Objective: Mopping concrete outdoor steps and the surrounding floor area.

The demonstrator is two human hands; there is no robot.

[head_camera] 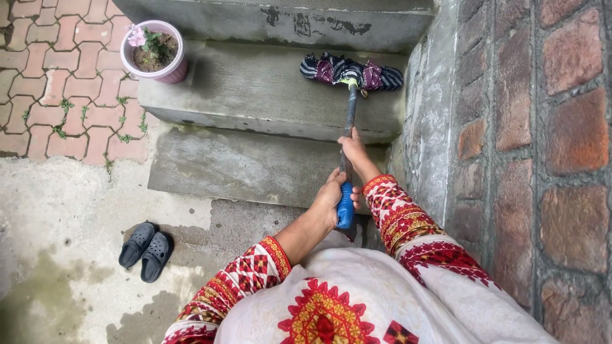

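I hold a long mop handle [350,108] with both hands. My left hand [331,197] grips the blue grip at its near end. Higher up the dark shaft, my right hand [352,148] is closed around it. The mop head [352,71], a bundle of striped black, white and purple cloth, rests on the upper concrete step [255,89] next to the wall. My sleeves are white with red patterned cuffs.
Concrete steps [242,162] rise ahead. A brick and stone wall [535,140] runs along the right. A pink flower pot [155,51] stands at the left end of the upper step. A pair of dark clogs [145,251] lies on the wet concrete floor at left.
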